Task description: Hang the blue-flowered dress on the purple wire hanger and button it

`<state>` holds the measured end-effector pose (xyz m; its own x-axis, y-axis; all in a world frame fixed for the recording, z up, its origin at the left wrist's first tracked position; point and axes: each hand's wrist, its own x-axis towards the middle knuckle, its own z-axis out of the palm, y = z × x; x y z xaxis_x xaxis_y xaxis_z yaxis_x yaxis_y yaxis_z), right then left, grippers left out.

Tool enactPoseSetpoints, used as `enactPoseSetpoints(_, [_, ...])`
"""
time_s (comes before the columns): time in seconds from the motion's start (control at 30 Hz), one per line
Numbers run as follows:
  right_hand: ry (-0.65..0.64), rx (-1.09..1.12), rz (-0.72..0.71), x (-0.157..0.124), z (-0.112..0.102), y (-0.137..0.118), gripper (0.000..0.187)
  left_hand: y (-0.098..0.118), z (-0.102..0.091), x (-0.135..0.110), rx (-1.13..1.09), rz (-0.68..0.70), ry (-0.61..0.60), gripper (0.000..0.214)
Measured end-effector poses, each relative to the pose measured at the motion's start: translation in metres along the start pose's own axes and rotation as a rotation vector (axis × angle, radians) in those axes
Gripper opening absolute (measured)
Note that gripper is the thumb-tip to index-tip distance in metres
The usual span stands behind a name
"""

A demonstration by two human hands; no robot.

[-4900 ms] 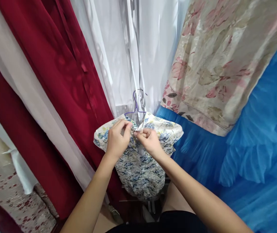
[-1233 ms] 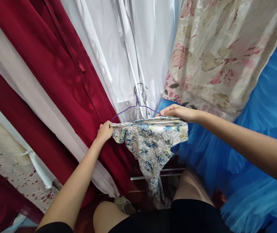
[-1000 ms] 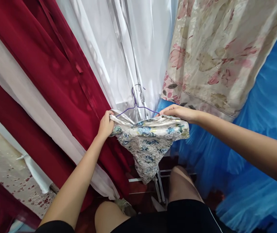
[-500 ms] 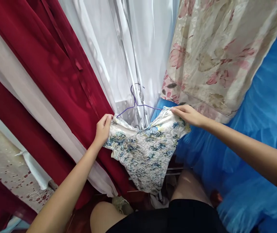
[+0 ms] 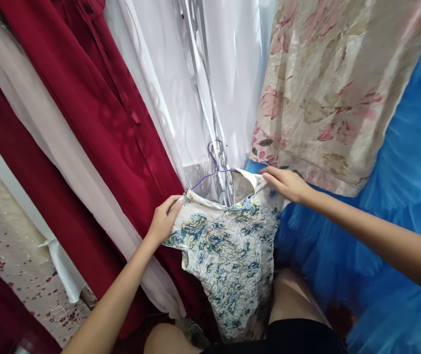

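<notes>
A floral top [image 5: 228,255] in white, blue and yellow hangs in front of me on a thin purple hanger [image 5: 203,181]. My left hand [image 5: 165,219] pinches the garment at its left shoulder. At the opposite shoulder my right hand [image 5: 286,183] grips the fabric, thumb and fingers closed on it. The neckline gapes between the two hands, and the hanger's hook stands up above it. The right arm of the hanger is hidden inside the top.
Long red cloth [image 5: 96,132] and a pale pink drape [image 5: 59,118] hang at the left. White fabric [image 5: 228,73] with straps hangs behind the hanger. To the right are a beige floral garment [image 5: 317,98] and blue tulle [image 5: 398,196]. My legs [image 5: 295,300] are below.
The top hangs longer and flatter now, and its neckline has opened wider. The view has shifted slightly, so the garments behind appear lower and further right. Both hands keep hold of the shoulders.
</notes>
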<state>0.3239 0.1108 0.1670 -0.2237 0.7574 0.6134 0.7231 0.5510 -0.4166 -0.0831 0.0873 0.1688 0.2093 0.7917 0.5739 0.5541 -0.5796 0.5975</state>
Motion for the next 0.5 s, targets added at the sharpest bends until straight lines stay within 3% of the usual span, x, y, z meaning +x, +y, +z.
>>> enactPoseSetpoints(0.1, [-0.098,0.107,0.034,-0.008,-0.021,0.029,0.048,0.000,-0.005,-0.006,-0.034,-0.009,0.005,0.035])
enactPoseSetpoints(0.2, [-0.023,0.183,0.046,-0.002,-0.037,0.022,0.045,0.000,-0.009,0.001,-0.136,-0.027,0.016,0.031])
enactPoseSetpoints(0.3, [0.152,0.259,0.004,0.012,-0.043,-0.014,0.038,0.001,-0.011,0.011,-0.127,-0.042,-0.054,0.026])
enactPoseSetpoints(0.4, [0.215,0.377,-0.065,0.013,-0.039,-0.064,0.034,-0.002,-0.006,0.012,-0.063,-0.001,-0.098,0.023])
enactPoseSetpoints(0.47, [0.083,0.413,-0.177,-0.001,-0.035,-0.101,0.032,-0.006,0.002,0.005,-0.036,0.024,-0.042,0.027])
enactPoseSetpoints(0.5, [-0.081,0.439,-0.269,-0.012,-0.033,-0.118,0.030,-0.008,0.006,0.000,-0.039,0.016,0.010,0.027])
